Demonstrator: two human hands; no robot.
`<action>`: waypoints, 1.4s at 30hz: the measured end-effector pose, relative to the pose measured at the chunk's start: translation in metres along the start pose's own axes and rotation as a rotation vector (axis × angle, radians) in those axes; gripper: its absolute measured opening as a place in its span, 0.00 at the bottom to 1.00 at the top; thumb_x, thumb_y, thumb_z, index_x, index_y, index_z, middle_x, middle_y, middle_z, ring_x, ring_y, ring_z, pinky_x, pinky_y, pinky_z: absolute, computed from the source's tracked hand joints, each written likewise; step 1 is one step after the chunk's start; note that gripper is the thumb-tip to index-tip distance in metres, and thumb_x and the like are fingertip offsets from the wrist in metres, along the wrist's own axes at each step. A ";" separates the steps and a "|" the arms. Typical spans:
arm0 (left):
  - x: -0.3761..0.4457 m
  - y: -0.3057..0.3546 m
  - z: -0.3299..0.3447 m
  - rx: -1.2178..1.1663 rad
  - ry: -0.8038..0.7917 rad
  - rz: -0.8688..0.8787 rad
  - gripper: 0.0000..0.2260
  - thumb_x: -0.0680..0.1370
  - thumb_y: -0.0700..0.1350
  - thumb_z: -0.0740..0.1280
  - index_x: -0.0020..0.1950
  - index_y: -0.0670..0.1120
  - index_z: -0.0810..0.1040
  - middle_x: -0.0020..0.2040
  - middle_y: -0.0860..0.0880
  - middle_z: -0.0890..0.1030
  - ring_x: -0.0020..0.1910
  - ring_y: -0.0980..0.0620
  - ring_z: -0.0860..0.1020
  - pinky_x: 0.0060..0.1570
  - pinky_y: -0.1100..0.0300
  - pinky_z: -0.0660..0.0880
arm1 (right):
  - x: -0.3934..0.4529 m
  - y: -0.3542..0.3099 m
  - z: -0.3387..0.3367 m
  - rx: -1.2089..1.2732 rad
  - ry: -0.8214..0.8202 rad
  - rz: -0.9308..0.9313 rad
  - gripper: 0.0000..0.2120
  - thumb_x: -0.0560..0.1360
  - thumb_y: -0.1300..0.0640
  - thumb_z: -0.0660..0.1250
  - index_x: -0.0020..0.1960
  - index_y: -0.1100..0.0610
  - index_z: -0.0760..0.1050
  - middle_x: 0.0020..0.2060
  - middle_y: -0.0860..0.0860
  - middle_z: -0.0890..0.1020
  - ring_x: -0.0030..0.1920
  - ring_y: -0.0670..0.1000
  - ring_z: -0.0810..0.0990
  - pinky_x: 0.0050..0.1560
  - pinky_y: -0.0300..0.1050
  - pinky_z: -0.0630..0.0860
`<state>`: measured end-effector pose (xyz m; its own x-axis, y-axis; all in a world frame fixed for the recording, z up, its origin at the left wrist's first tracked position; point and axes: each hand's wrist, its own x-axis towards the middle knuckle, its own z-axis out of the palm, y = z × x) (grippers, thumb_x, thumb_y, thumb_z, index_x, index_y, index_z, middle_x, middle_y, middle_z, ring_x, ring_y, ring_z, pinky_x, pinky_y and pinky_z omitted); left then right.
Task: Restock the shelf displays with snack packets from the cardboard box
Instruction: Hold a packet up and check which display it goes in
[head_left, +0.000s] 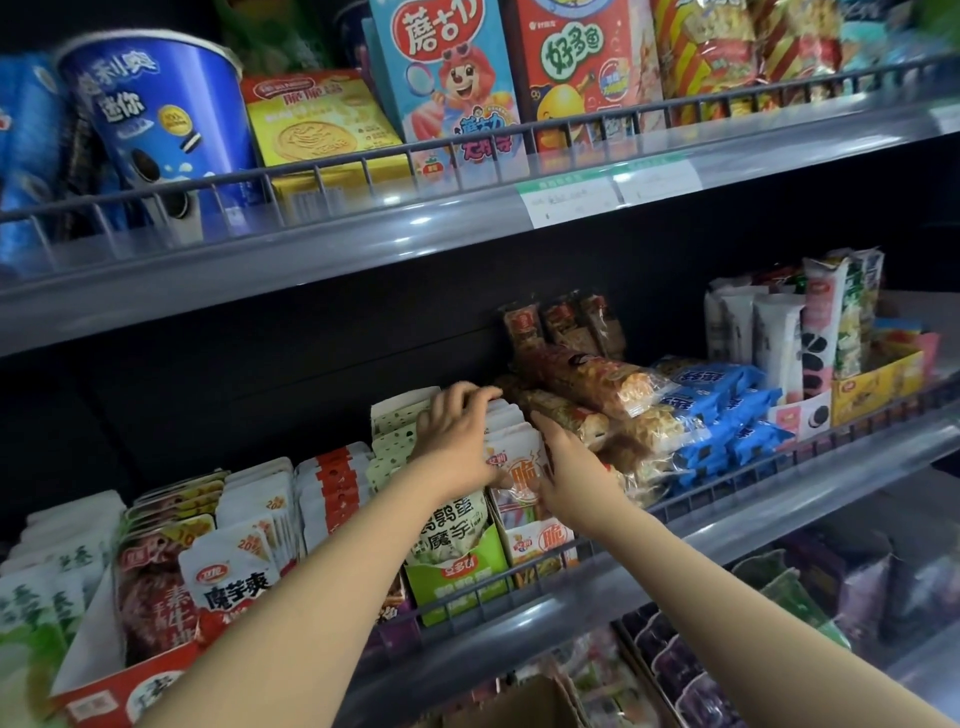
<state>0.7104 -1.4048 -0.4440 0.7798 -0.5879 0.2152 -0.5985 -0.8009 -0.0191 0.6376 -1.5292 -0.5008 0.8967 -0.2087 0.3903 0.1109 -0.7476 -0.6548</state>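
Note:
On the middle shelf (675, 525) a row of white and orange snack packets (519, 462) stands upright in its display carton (540, 548). My left hand (457, 431) reaches over the row, its fingers curled over the packet tops and its thumb on the front packet. Along the right side of the same row lies my right hand (566, 467), fingers straight and pressed against the packets. A corner of the cardboard box (524, 701) shows at the bottom edge, below the shelf.
A green display carton (452, 577) sits just left of the row, with red and white packets (228, 582) further left. Long biscuit packs (597, 389) and blue packets (727, 410) are piled to the right. A wire rail (753, 467) fronts the shelf. The upper shelf (363, 244) overhangs closely.

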 end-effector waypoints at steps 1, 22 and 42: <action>0.000 -0.003 0.000 0.047 -0.052 0.024 0.46 0.71 0.58 0.71 0.77 0.52 0.44 0.77 0.49 0.44 0.76 0.48 0.44 0.72 0.49 0.48 | 0.000 0.000 0.002 -0.014 -0.006 -0.004 0.35 0.75 0.65 0.62 0.77 0.58 0.50 0.72 0.58 0.65 0.70 0.55 0.66 0.65 0.43 0.66; 0.011 -0.004 -0.007 0.156 -0.261 0.045 0.43 0.74 0.63 0.64 0.78 0.51 0.41 0.78 0.50 0.50 0.77 0.48 0.50 0.73 0.51 0.48 | 0.005 -0.001 0.000 -0.104 -0.182 0.056 0.38 0.78 0.61 0.61 0.77 0.56 0.39 0.58 0.58 0.77 0.53 0.55 0.77 0.44 0.40 0.67; -0.086 -0.050 0.010 -0.835 -0.017 -0.302 0.44 0.78 0.49 0.66 0.75 0.57 0.32 0.78 0.53 0.43 0.75 0.50 0.58 0.67 0.59 0.61 | 0.012 -0.043 0.026 -0.324 -0.193 -0.147 0.33 0.77 0.38 0.50 0.76 0.53 0.53 0.76 0.52 0.57 0.77 0.50 0.45 0.73 0.50 0.37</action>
<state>0.6748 -1.3153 -0.4714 0.9249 -0.3715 0.0815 -0.3003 -0.5819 0.7558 0.6543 -1.4827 -0.4846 0.9488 0.0142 0.3156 0.1308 -0.9270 -0.3516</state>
